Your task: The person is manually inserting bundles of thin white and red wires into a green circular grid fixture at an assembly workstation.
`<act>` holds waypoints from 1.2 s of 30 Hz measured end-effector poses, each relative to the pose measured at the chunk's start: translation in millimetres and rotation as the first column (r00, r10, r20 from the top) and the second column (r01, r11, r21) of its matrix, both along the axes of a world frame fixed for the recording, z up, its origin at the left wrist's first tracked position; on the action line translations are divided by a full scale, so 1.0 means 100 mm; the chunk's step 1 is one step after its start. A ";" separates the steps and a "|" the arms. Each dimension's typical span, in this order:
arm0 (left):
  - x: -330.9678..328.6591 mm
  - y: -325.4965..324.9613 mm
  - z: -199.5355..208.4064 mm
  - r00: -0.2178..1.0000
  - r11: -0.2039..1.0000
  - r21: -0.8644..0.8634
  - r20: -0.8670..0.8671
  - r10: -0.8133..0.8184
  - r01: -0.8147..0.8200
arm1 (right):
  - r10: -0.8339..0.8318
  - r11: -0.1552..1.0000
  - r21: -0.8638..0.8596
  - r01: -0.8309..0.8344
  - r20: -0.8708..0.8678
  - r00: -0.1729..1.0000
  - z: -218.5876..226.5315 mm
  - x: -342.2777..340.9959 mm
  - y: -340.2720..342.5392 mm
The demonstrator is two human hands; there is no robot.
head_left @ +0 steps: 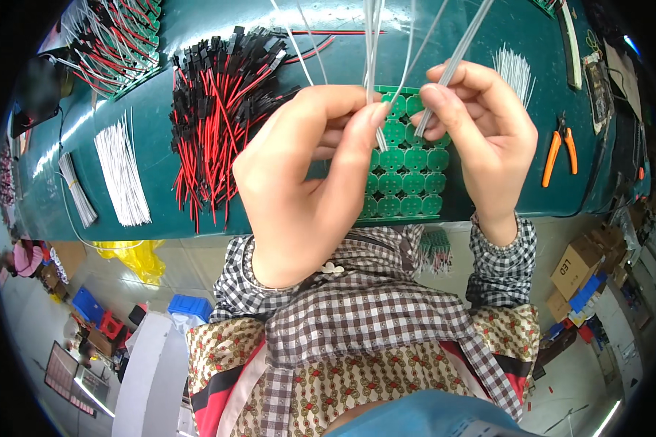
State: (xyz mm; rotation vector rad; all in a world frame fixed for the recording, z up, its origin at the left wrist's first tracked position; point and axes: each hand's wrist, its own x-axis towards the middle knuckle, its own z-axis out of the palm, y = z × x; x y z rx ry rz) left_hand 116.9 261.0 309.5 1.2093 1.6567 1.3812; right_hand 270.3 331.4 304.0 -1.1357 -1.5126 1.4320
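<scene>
My left hand [310, 164] pinches several thin white wires [372, 58] between thumb and forefinger, their lower ends poking out below the fingertips. Close beside it, my right hand [485, 131] grips a tighter bundle of white wires [465, 42], slanting up and to the right. A few strands fan out loosely between the two hands. Both hands are raised over a green circuit board panel [404, 182] made of rounded units in rows, partly hidden by the fingers. To its left lies a big heap of red and black wires with black connectors [215, 124].
White wire bundles lie at the left [122, 175], beside a smaller tied bundle [77, 189], and at the right behind my hand [516, 73]. Orange-handled cutters [559, 153] rest on the green table [481, 200]. Wired boards [116, 47] stand at the far left.
</scene>
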 end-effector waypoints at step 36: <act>0.12 0.06 -0.14 0.993 0.997 0.082 -0.117 0.014 -0.005 | -0.076 0.918 0.395 -0.024 0.235 0.969 -0.07 0.05 -0.03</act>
